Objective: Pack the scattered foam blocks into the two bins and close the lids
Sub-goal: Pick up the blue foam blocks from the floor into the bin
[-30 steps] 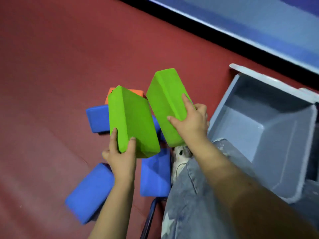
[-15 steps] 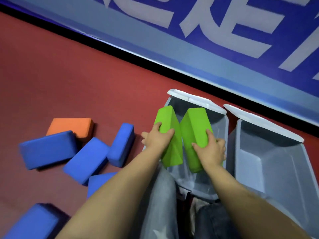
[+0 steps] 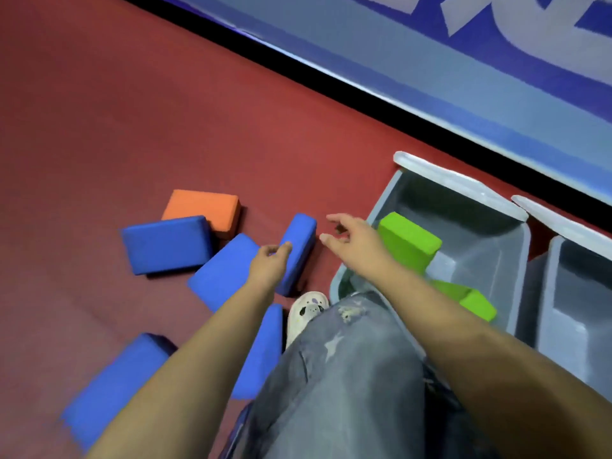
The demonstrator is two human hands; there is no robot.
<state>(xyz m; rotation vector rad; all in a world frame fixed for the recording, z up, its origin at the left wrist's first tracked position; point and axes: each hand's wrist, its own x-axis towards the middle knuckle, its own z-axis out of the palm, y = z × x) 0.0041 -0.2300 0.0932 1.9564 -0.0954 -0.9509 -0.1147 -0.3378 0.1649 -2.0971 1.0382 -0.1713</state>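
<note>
Neither grip is holding anything. The left hand (image 3: 269, 261) is reaching out over the blue blocks on the floor, its fingers loosely curled and lying at the edge of a blue block standing on its side (image 3: 297, 251); whether they are touching it I cannot tell. The right hand (image 3: 352, 240) is stretching forward beside it, fingers spread and relaxed, hovering between that block and the left bin (image 3: 490, 246).

Two green blocks are sitting inside the left bin: one (image 3: 409, 245) is leaning against the near wall, and the other (image 3: 473, 301) is lying lower down. The right bin (image 3: 569, 293) is standing just beside the left one. Both white lids (image 3: 460, 183) are standing open at the far rims.

On the red floor (image 3: 132, 127), an orange block (image 3: 205, 208) is lying farthest out, with a blue block (image 3: 167, 243) overlapping its near edge. Another blue block (image 3: 222, 271) is lying partly under the left wrist. Two more blue blocks are lying closer: one (image 3: 261, 352) is beside the jeans-clad leg (image 3: 337, 376), and one (image 3: 116, 382) is showing blurred near the lower edge. A white shoe (image 3: 306, 311) is peeking out past the knee.
</note>
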